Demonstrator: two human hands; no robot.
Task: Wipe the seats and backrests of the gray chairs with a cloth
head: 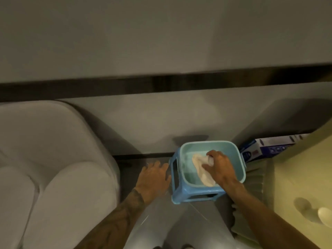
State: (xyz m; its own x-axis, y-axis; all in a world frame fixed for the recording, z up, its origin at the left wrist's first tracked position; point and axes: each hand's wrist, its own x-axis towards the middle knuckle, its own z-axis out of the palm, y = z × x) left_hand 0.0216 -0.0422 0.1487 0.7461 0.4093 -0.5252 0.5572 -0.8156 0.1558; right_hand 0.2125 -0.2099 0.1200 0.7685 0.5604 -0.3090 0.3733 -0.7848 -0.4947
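A pale cloth [201, 169] lies bunched inside a light green basin [185, 150], which stands on a small blue plastic stool [195, 194]. My right hand [218, 168] reaches into the basin and grips the cloth's upper end. My left hand [154, 178] hovers with relaxed, spread fingers just left of the stool, holding nothing. A gray cushioned chair [53, 159] fills the lower left, its seat and backrest in view.
A gray wall with a dark horizontal band runs across the back. A blue and white box [265, 148] lies right of the basin. A yellowish surface [296, 177] with a white object [325, 214] sits at the right edge. Gray floor lies below.
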